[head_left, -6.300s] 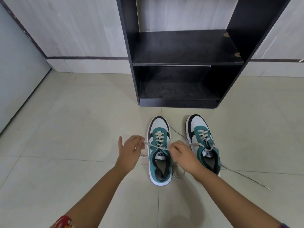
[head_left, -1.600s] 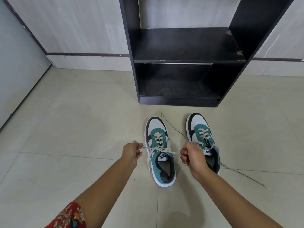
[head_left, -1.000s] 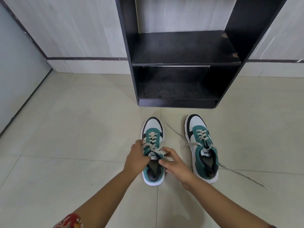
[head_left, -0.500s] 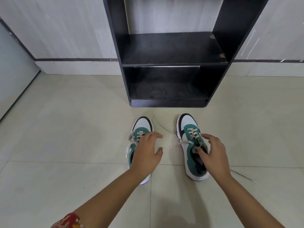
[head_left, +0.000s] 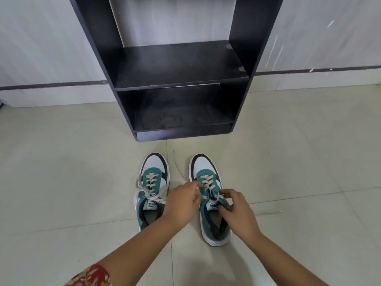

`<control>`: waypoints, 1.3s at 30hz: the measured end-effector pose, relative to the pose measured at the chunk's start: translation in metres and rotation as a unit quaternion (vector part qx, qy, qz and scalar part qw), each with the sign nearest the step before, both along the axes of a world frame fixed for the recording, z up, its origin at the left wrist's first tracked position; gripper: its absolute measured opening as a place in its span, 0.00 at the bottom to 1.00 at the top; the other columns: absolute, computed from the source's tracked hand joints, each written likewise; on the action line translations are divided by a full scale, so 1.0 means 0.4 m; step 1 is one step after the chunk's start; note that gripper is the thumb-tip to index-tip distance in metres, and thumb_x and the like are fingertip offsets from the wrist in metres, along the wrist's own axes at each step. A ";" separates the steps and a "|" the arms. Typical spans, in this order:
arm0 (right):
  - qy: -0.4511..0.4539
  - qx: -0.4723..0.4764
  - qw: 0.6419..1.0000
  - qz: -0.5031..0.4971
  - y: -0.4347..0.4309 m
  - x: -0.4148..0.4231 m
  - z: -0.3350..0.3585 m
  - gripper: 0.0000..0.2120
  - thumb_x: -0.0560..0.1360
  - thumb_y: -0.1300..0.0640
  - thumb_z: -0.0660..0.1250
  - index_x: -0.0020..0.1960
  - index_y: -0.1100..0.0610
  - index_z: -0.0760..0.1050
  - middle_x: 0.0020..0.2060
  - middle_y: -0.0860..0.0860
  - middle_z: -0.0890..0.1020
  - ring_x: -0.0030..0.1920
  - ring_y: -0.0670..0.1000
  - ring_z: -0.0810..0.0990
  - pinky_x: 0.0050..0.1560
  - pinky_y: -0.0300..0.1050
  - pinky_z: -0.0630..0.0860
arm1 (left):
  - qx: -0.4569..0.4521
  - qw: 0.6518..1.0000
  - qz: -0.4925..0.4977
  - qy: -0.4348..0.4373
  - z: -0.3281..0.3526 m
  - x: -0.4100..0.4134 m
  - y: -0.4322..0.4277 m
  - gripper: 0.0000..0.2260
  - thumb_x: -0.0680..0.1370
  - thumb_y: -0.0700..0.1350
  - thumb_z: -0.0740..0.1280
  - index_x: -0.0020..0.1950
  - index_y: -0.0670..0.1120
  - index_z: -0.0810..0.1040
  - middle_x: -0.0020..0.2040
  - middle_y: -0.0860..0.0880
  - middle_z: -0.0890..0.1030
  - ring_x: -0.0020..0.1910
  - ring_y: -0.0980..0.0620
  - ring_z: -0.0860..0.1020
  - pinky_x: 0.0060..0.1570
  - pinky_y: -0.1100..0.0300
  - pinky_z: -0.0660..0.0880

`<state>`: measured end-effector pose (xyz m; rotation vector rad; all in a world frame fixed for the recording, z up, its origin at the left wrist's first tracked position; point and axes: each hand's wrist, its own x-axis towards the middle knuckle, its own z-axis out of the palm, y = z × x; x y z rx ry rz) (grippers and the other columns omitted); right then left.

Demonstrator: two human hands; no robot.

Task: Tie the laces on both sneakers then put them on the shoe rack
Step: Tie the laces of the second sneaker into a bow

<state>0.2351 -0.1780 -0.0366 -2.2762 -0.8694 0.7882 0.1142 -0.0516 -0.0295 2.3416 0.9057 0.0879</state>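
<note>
Both hands, left hand [head_left: 182, 200] and right hand [head_left: 237, 211], pinch the laces [head_left: 208, 183] of the right sneaker [head_left: 208, 195]; pull them even, then cross them snug

Teal, white and black sneakers [head_left: 208, 195] with cream laces [head_left: 150, 187]; black shoe rack [head_left: 177, 65]; pale beige floor tiles [head_left: 61, 172]; a red floral sleeve [head_left: 90, 276] at lower left; whitish-grey wall [head_left: 41, 38].

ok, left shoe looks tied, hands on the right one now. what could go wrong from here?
The right sneaker's long lace ends trail loose across the floor, so a hand or knee could pin one mid-knot. The left sneaker's bow looks loose and might slip when lifted to the shoe rack.
</note>
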 end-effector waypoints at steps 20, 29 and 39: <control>-0.138 -0.243 0.952 0.127 -0.011 0.126 0.074 0.12 0.77 0.45 0.58 0.54 0.48 0.75 0.49 0.49 0.83 0.50 0.53 0.80 0.46 0.46 0.72 | 0.133 0.985 0.000 0.110 0.038 -0.027 0.072 0.12 0.79 0.53 0.56 0.58 0.49 0.70 0.41 0.50 0.82 0.43 0.48 0.80 0.62 0.50 0.67; -0.093 -0.034 0.992 0.079 0.022 0.042 0.056 0.06 0.73 0.48 0.66 0.45 0.49 0.78 0.42 0.45 0.84 0.45 0.48 0.81 0.46 0.46 0.77 | 0.031 0.999 0.012 0.015 0.013 -0.002 0.013 0.09 0.76 0.54 0.64 0.49 0.51 0.81 0.59 0.57 0.79 0.58 0.57 0.75 0.70 0.51 0.55; -0.030 -0.126 0.989 0.072 -0.006 0.098 0.041 0.06 0.70 0.48 0.66 0.39 0.49 0.72 0.38 0.47 0.80 0.41 0.53 0.79 0.39 0.46 0.73 | 0.134 0.982 -0.024 0.134 0.026 -0.028 0.021 0.12 0.75 0.49 0.58 0.57 0.50 0.73 0.54 0.53 0.79 0.55 0.51 0.76 0.72 0.45 0.50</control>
